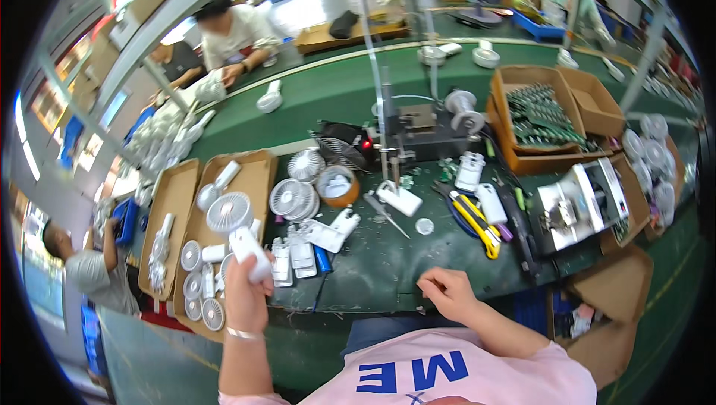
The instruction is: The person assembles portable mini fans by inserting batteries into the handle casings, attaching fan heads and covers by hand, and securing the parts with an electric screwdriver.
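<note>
My left hand [245, 294] is closed around the handle of a white handheld fan [251, 251], whose round grille head points away over a cardboard tray. My right hand [449, 294] is curled in a loose fist at the bench's front edge, with nothing visible in it. To the right of the held fan lie white handle casings [300, 250] and a blue cylindrical cell [322, 259]. Behind them are stacked fan grilles [293, 199]. Ahead of my right hand sit a small clear disc [424, 226], a white casing [400, 198] and tweezers [385, 215].
The cardboard tray [264, 174] holds several fans. Yellow-handled pliers [477, 226], a power screwdriver [521, 230] and a metal machine [570, 207] stand right. Behind are a soldering stand [418, 133], a box of green circuit boards [496, 136] and a green conveyor [321, 92]. Co-workers [231, 36] sit across.
</note>
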Motion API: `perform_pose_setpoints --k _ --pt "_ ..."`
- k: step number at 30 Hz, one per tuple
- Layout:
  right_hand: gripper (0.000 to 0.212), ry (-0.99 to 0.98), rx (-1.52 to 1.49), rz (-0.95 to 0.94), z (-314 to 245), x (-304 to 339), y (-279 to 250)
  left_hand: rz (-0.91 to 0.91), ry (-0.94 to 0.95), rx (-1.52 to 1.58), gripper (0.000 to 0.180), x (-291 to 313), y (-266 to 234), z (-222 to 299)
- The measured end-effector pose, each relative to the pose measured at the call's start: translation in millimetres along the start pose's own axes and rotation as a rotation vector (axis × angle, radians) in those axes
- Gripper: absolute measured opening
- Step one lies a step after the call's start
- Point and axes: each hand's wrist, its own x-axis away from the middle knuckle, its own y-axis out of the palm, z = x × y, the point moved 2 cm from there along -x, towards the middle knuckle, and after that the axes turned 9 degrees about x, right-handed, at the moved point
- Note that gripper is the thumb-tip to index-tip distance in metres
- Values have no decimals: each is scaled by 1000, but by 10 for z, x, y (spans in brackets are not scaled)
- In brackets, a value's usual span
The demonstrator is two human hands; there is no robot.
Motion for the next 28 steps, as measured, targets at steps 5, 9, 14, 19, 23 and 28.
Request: perform_pose_setpoints --k 5,9,14,19,23,28 --pt "10 -59 44 -67 -131 -101 182 -47 -15 255 28 -959 -284 620" --pt "9 -113 65 -57 -198 -46 165 54 489 271 46 -1390 -201 404" --pt "7 -219 41 198 -130 375 -168 -439 998 -498 55 -52 1053 -429" --pt "11 -35 138 155 31 1124 -544 -1437 1067 -708 30 620 1133 -979" --pt "8 296 266 466 131 1790 -1041 -1470 1002 -876 30 553 1190 -1323" --pt "24 665 346 702 587 2151 -1412 -1219 568 -930 12 365 1124 -1484"
